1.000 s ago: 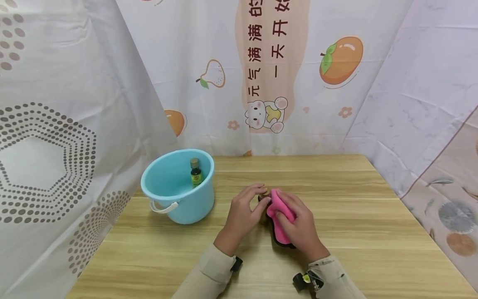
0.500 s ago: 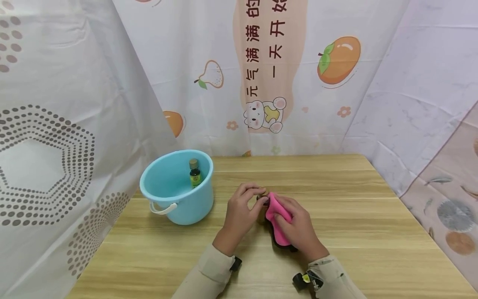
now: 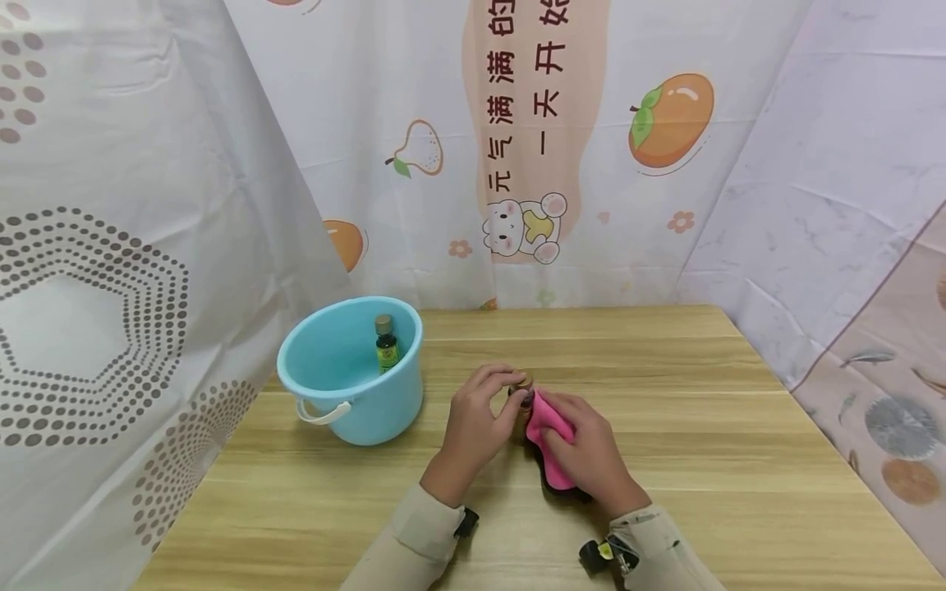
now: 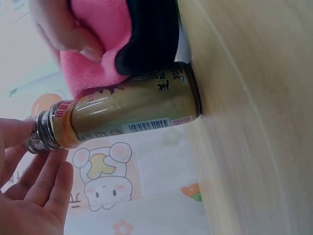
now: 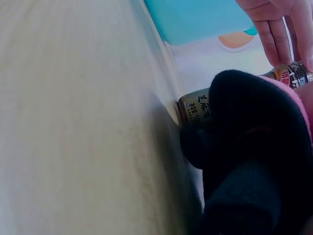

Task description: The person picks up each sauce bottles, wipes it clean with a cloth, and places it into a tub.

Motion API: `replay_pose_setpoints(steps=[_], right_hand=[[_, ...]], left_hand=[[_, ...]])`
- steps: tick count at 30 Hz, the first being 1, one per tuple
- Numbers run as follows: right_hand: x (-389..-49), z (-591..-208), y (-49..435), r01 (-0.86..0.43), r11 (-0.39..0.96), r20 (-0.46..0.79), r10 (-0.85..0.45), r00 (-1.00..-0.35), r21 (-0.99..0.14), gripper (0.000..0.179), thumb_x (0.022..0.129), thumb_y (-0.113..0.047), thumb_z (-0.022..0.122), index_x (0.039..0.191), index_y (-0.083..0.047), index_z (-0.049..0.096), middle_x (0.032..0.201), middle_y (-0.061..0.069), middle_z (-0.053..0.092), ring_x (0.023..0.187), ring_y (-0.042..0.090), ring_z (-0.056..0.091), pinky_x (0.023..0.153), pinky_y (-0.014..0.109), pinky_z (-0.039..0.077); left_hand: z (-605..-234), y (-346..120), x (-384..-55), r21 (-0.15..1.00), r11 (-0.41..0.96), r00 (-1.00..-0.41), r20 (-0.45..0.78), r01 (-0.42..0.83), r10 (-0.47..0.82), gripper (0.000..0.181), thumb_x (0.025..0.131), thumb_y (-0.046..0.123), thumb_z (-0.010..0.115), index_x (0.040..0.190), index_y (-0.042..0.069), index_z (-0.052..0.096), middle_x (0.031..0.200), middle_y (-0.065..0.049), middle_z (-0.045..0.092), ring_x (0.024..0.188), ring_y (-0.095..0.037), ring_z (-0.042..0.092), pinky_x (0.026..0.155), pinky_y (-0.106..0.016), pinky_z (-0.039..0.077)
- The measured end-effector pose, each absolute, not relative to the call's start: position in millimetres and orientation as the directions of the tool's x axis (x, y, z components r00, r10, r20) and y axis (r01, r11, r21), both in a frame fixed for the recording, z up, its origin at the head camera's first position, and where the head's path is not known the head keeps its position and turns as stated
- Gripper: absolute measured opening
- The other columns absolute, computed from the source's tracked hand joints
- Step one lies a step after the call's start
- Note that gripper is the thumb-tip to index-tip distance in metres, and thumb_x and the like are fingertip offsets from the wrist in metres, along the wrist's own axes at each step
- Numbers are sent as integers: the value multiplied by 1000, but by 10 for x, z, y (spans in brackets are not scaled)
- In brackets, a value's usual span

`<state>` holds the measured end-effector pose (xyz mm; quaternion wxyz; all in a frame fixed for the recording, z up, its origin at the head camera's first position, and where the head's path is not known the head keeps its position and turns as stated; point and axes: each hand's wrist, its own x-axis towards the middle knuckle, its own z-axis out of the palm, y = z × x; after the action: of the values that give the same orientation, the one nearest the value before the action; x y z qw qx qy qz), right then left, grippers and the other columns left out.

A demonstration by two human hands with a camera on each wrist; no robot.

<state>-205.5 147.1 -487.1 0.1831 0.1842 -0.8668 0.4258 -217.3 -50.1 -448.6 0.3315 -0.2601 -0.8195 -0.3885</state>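
Observation:
A small glass sesame oil bottle [image 4: 132,105] with a gold label and a barcode stands upright on the table. My left hand [image 3: 476,419] pinches it at the neck, thumb on one side and fingertips on the other. My right hand [image 3: 591,451] grips a soft pink cloth [image 3: 548,435] with a black underside, and presses it against the bottle's side. In the right wrist view the black side [image 5: 249,132] of the cloth covers much of the bottle, leaving the lower label and the neck in sight.
A light blue bucket [image 3: 388,410] with a white handle stands to the left on the wooden table [image 3: 687,427]. Inside it is a dark bottle [image 3: 388,349] with a yellow-green label and a tan cap. Printed curtains [image 3: 414,74] hang behind and at both sides.
The cloth and right hand have slid slightly down along the bottle, towards me, so more of its top shows. My left hand has stayed at the neck.

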Motion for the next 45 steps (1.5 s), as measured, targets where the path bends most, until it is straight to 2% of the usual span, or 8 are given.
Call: replay_pose_setpoints(steps=[4,9,16,24,29,35,39,45], right_hand=[[-2060,-4874,1470,-548,538,568,-150,-809,-640,55,88,-9,80,139,-22,67,130,-1,70,113,15,68,89,36,60],[-2057,-4857,1465,-612,490,647,-120,-753,-621,58,86,-3,79,140,-18,66,129,3,69,111,18,68,89,18,54],[-2052,-4825,1467,-616,449,645,-106,-757,-648,58,88,-3,78,142,-20,65,133,2,68,116,18,66,96,11,49],[-2071,-4882,1484,-561,494,573,-145,-807,-665,54,89,-5,76,140,-20,67,128,0,70,108,15,68,84,24,58],[-2069,-4899,1479,-482,543,483,-154,-862,-687,53,89,-10,78,139,-25,68,127,-3,70,109,13,68,84,35,60],[-2054,-4896,1465,-409,588,396,-160,-904,-697,52,91,-16,76,141,-27,66,128,-3,70,110,14,68,87,39,59],[-2039,-4883,1463,-394,603,375,-164,-912,-694,52,91,-16,75,141,-27,66,128,-2,70,110,16,68,89,41,58],[-2048,-4889,1459,-444,585,446,-153,-882,-678,53,90,-14,77,139,-29,67,127,-3,69,109,14,68,85,40,59]], left_hand=[[-4497,-509,-2163,460,557,-642,744,691,182,21,99,17,72,118,10,76,121,-3,71,115,-17,70,98,-35,59],[-4507,-507,-2172,451,553,-635,748,700,194,21,99,15,71,119,10,75,121,-4,72,116,-18,69,99,-35,58],[-4502,-504,-2177,443,556,-631,750,703,199,20,98,13,71,118,10,75,120,-4,73,116,-19,70,99,-37,58],[-4479,-482,-2163,480,520,-645,739,706,194,24,95,19,77,118,9,74,123,-4,71,113,-16,69,96,-36,60],[-4495,-471,-2166,487,541,-658,732,686,175,23,95,19,77,117,11,75,124,-5,68,117,-17,66,99,-36,58],[-4514,-471,-2169,473,556,-650,741,684,170,21,96,19,77,116,12,76,124,-8,65,118,-19,64,95,-35,59],[-4508,-470,-2159,462,565,-644,746,683,169,21,95,19,77,115,12,76,123,-7,65,116,-18,65,94,-34,60],[-4483,-465,-2156,451,568,-633,756,688,166,22,94,17,79,115,10,76,120,-2,68,113,-16,68,96,-33,59]])
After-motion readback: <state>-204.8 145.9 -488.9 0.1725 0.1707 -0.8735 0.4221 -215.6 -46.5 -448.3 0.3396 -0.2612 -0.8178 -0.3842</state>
